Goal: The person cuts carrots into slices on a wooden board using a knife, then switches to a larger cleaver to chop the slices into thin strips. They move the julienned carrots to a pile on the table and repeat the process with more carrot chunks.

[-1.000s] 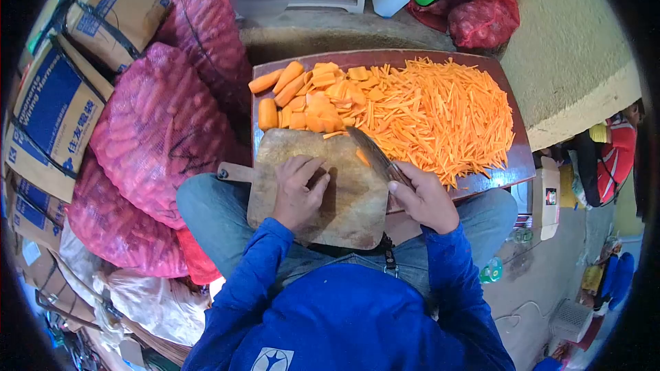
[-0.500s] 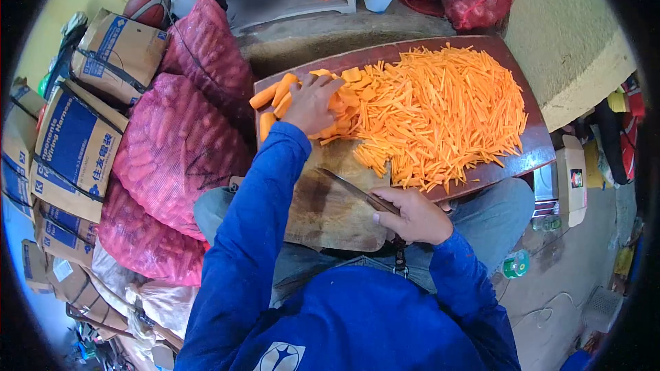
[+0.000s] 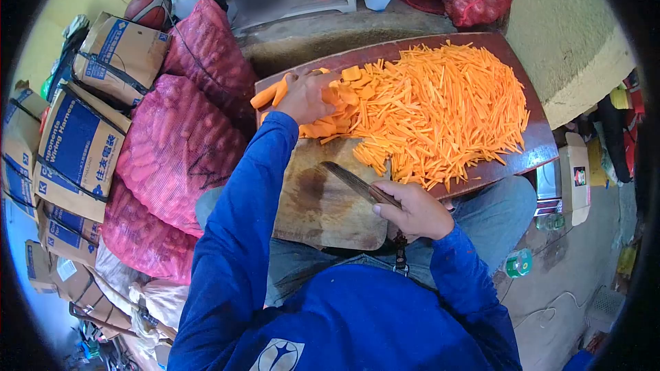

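The right hand (image 3: pixel 414 210) grips a knife (image 3: pixel 353 182) above a cutting board (image 3: pixel 302 216) while the left hand (image 3: pixel 309 99) covers carrot pieces (image 3: pixel 322 126) on the counter (image 3: pixel 536 148), its grasp impossible to tell; pulled back too low, it could graze the knife.

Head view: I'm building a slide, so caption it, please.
Right hand holds a knife over the cutting board; left hand touches carrot pieces.

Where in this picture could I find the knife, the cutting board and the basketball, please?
Knife (image 3: pixel 349 180), head view: on the blade.
Cutting board (image 3: pixel 326 214), head view: on its bare top face.
Basketball (image 3: pixel 148 9), head view: middle of its visible side.
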A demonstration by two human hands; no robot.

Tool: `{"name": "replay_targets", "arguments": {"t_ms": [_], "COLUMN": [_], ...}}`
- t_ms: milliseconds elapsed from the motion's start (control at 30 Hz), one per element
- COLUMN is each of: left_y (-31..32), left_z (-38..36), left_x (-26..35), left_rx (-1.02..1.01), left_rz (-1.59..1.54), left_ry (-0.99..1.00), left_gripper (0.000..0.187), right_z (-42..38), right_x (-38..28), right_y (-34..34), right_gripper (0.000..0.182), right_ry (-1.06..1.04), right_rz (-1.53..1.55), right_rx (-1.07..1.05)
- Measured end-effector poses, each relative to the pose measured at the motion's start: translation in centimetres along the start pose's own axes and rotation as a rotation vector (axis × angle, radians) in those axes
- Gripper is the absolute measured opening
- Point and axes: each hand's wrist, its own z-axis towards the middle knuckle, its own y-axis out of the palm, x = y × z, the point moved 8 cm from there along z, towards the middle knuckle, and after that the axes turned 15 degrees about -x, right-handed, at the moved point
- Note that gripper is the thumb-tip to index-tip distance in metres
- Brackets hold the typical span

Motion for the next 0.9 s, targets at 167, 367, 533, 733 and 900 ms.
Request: {"name": "replay_targets", "arguments": {"t_ms": [167,367,533,733,900], "left_y": [-1.4,2.8,8.4,8.4,9.3], "left_z": [-5.8,-17.2,-18.8,-19.9,-20.4], "left_x": [1.2,6.2,10.1,10.2,10.8], "left_rx": [0.286,0.249,0.248,0.396,0.381], "left_rz": [-0.084,-0.345,-0.308,-0.333,-0.258], "left_ry": [0.043,-0.026,-0.061,0.099,0.071], "left_gripper": [0.073,0.045,0.042,0.033,0.031], "right_z": [-0.1,0.2,0.0,-0.9,-2.0], "right_x": [-0.1,1.9,1.5,-1.5,-3.0], "right_y": [-0.3,-0.3,0.5,1.7,4.3], "right_gripper": [0.035,0.028,0.053,0.06,0.058], "right_ry": [-0.071,-0.019,0.036,0.018,-0.014], "right_rz": [-0.046,0.019,-0.065,-0.197,-0.411], "right_rx": [0.066,0.136,0.05,0.165,0.129]}}
